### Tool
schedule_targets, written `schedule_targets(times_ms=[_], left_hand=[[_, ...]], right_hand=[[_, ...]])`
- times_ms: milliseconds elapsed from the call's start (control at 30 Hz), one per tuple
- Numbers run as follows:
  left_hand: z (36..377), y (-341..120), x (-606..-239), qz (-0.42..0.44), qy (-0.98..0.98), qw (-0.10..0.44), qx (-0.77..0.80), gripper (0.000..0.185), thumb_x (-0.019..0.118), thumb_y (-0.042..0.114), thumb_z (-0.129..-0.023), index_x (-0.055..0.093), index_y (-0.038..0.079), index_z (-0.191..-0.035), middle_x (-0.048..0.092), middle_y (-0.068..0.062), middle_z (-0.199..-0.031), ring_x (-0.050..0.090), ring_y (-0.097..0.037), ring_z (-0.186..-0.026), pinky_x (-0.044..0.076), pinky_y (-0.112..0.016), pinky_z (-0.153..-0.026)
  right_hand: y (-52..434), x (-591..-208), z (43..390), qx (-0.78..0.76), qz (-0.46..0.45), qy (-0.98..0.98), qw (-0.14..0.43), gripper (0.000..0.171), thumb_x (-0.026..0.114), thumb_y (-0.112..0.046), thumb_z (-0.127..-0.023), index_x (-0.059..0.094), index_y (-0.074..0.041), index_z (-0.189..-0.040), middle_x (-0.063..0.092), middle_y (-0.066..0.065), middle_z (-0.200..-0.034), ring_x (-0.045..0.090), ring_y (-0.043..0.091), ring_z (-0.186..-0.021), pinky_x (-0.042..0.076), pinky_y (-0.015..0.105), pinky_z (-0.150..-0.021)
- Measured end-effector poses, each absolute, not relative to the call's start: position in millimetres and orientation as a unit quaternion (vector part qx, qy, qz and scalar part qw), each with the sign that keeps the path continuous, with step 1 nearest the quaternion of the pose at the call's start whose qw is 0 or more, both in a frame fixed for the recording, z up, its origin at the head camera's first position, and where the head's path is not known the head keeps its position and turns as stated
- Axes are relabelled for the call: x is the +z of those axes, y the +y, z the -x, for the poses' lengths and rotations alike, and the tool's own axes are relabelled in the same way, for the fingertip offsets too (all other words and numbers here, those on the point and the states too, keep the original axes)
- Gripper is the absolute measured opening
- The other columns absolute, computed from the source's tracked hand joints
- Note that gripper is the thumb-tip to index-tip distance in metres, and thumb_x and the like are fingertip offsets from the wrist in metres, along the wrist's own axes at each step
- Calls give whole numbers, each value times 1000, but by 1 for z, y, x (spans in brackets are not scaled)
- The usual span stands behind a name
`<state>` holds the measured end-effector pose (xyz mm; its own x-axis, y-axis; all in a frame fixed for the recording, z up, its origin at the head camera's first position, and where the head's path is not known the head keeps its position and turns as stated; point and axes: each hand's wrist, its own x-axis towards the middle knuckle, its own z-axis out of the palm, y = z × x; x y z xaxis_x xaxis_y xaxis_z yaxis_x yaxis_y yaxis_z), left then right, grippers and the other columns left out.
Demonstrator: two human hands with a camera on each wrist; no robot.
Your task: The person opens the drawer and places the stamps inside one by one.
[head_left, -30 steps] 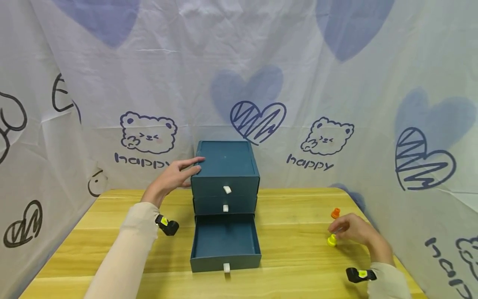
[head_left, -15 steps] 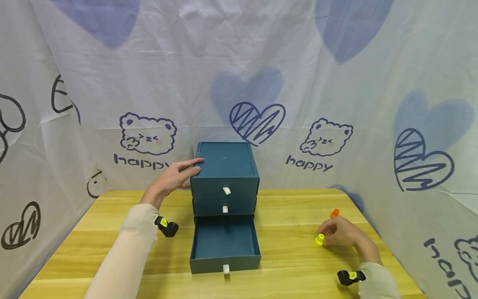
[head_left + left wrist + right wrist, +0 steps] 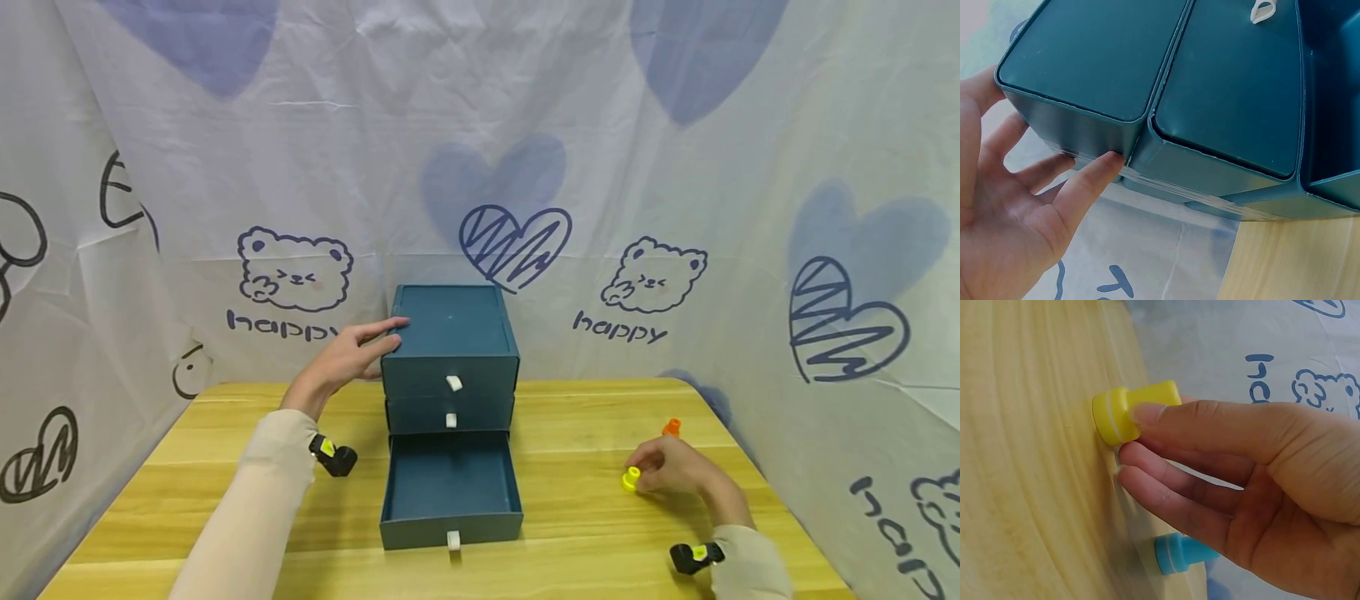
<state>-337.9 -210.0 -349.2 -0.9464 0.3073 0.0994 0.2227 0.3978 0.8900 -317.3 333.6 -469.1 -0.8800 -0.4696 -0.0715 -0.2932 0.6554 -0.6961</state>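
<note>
In the head view a dark teal drawer cabinet [image 3: 453, 321] stands mid-table, its bottom drawer [image 3: 453, 487] pulled out. My left hand [image 3: 341, 362] rests against the cabinet's upper left side, fingers mostly straight. The left wrist view shows that hand [image 3: 1029, 206] touching the side wall with its fingertips. My right hand [image 3: 678, 465], right of the drawer, pinches a small yellow toy stamp [image 3: 632, 479]. Its wide base with a white line shows in the right wrist view, near the tabletop; whether it touches is unclear. An orange stamp [image 3: 672, 427] stands behind that hand.
A blue stamp [image 3: 1175, 553] appears beyond the fingers in the right wrist view; the head view does not show it. White pull tabs [image 3: 453, 540] stick out from the drawer fronts. A printed cloth [image 3: 480, 125] surrounds the wooden table [image 3: 577, 533] at back and sides.
My right hand has taken hold of the yellow stamp and moved left with it, away from the orange one. The left hand and the drawer stay in place.
</note>
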Motion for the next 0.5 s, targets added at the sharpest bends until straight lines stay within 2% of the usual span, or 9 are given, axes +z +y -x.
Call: schedule_targets(times_ms=[233, 500], left_hand=[[338, -211, -350, -161, 835, 41, 524, 57, 53, 42, -108, 42, 22, -159, 20, -15, -173, 28, -43, -156, 40, -68, -114], [339, -211, -351, -161, 834, 39, 527, 56, 54, 42, -107, 43, 21, -159, 20, -15, -173, 28, -44, -156, 40, -69, -114]], right_hand=[[331, -473, 320, -368, 228, 893, 125, 21, 83, 0, -80, 75, 3, -100, 76, 12, -91, 63, 6, -76, 55, 20, -67], [325, -468, 318, -369, 218, 894, 133, 18, 84, -7, -82, 76, -2, -97, 76, 9, -91, 64, 10, -77, 55, 21, -68]])
